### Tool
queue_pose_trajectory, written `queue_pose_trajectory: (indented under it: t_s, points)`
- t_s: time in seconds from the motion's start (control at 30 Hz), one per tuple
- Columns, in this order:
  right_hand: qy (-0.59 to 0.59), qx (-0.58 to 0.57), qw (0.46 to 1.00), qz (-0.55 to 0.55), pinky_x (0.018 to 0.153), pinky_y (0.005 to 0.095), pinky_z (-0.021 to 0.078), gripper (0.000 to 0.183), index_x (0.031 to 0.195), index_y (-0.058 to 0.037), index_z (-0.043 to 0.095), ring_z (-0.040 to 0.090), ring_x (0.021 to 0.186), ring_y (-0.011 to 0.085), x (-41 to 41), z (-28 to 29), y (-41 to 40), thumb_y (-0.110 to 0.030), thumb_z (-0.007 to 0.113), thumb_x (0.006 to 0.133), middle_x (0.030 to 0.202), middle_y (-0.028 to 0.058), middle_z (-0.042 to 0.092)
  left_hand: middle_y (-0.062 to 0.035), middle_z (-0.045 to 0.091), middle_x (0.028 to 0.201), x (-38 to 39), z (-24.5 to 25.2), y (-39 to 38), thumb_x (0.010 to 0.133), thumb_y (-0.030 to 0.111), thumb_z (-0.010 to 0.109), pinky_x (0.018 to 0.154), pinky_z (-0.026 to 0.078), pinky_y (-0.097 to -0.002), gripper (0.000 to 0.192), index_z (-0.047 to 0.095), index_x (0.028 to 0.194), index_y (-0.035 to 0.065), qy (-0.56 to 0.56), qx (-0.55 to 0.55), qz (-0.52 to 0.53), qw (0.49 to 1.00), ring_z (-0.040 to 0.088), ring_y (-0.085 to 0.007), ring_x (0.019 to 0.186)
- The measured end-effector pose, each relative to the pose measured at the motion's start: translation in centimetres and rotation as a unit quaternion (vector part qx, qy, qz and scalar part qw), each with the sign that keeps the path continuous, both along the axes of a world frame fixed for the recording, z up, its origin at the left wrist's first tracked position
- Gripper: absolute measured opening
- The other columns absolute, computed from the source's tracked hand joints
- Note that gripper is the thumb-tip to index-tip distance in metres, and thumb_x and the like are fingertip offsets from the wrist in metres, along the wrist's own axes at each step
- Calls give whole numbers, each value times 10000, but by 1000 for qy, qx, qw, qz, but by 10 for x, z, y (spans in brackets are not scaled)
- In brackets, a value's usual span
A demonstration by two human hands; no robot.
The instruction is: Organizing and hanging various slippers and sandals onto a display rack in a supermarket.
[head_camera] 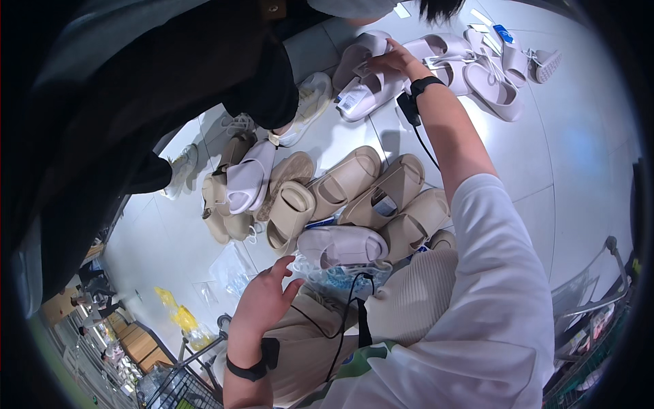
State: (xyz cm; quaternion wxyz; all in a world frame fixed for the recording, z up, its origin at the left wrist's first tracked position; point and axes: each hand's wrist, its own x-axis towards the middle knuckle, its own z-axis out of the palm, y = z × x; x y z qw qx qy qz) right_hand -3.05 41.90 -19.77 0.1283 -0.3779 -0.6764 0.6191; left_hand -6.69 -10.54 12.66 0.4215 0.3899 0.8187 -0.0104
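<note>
Many slide sandals lie on the tiled floor before me. My right hand (396, 60) reaches to the far group and touches a pale lilac slide (375, 92) with a white tag (352, 98); its fingertips are partly lost against the shoes, so a firm grip cannot be made out. My left hand (265, 294) hovers near my knee with its fingers apart and nothing in it. Beyond its fingertips are a beige slide (290, 217) and a pale lilac slide (342, 246). More beige slides (347, 181) lie in a row, and another lilac slide (250, 176) rests on the left ones.
Another person in dark trousers (255, 76) and pale sneakers (306, 105) stands close at the upper left. Clear plastic bags (230, 271) and yellow plastic (179, 312) lie on the floor. Wire carts stand at lower left (179, 383) and lower right (592, 307).
</note>
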Motion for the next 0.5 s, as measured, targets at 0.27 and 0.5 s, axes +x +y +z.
queue_pose_trajectory:
  t_s: [0.27, 0.5]
  points:
    - [8, -46, 996, -76, 799, 331, 502, 568, 1218, 20, 525, 628, 896, 220, 28, -1, -17, -265, 787, 801, 1006, 122, 663, -180, 694, 973, 7, 7, -1, 901, 216, 638, 786, 521, -400, 372, 543, 1223, 56, -5, 15, 17, 1000, 664, -367, 907]
    - [14, 223, 966, -131, 717, 316, 487, 518, 1231, 8, 522, 610, 768, 179, 104, 114, -103, -269, 728, 844, 828, 114, 647, -14, 638, 796, 15, -26, 34, 942, 182, 620, 640, 482, -226, 294, 602, 1174, 1, -87, 199, 179, 960, 592, -68, 732]
